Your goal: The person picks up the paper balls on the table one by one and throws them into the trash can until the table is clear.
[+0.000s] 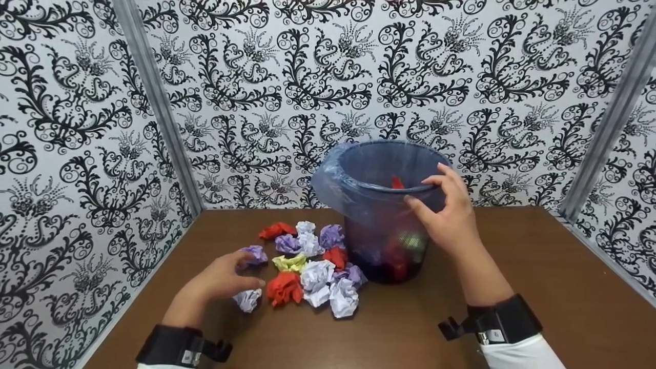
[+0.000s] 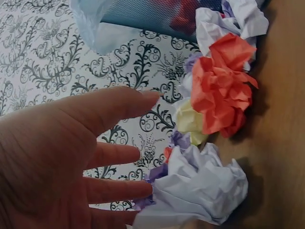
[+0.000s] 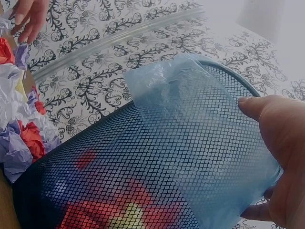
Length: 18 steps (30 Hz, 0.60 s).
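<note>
A mesh wastebasket (image 1: 382,230) lined with a translucent blue bag (image 3: 164,81) stands upright, with red and yellow crumpled paper showing through its wall. My right hand (image 1: 451,215) grips its rim at the near right side, thumb and fingers spread along the edge. Left of the basket, my left hand (image 1: 220,279) reaches over the paper pile, thumb and fingers apart with nothing held. Just beyond its fingers are a white paper ball (image 2: 200,186) and a purple paper ball (image 1: 254,255). A red paper ball (image 1: 285,288) sits right of the thumb.
Several more crumpled balls lie against the basket's left side, among them a yellow one (image 1: 289,263) and a white one (image 1: 344,298). All rest on a brown table (image 1: 389,328). Patterned panels (image 1: 256,102) enclose the back and sides.
</note>
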### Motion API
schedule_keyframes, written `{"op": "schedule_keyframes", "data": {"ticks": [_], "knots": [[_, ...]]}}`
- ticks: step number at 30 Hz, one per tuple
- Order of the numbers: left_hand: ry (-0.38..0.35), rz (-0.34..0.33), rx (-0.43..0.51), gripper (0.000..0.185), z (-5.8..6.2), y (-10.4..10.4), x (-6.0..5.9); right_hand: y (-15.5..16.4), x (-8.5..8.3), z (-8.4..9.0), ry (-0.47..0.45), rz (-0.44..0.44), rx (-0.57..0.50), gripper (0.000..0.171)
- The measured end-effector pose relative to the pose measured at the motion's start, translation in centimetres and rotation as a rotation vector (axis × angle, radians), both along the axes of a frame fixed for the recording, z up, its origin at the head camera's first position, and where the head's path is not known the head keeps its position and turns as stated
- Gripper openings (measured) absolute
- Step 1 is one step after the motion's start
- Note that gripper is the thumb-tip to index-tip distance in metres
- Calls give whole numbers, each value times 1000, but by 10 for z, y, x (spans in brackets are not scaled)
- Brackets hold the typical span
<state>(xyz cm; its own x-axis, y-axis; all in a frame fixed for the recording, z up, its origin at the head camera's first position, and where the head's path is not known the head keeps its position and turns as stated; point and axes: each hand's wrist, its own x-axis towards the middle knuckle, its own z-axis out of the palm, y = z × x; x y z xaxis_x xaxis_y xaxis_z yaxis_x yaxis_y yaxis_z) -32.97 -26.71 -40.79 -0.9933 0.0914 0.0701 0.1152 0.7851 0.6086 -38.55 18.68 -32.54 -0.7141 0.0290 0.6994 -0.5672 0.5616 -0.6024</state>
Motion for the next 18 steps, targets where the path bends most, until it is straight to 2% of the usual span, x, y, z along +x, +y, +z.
{"op": "schedule_keyframes", "data": {"ticks": [4,7,11,18], "knots": [[-6,1,-83,83,-5,0,0,1,1,0,3,0,6,47],[-30,-14,-91,81,-9,2,0,1,1,-1,9,4,-3,44],[-63,-45,-102,68,-15,2,1,1,2,-3,-3,8,-4,43],[-73,-62,-149,59,-16,1,1,2,3,-1,-22,11,3,47]]}}
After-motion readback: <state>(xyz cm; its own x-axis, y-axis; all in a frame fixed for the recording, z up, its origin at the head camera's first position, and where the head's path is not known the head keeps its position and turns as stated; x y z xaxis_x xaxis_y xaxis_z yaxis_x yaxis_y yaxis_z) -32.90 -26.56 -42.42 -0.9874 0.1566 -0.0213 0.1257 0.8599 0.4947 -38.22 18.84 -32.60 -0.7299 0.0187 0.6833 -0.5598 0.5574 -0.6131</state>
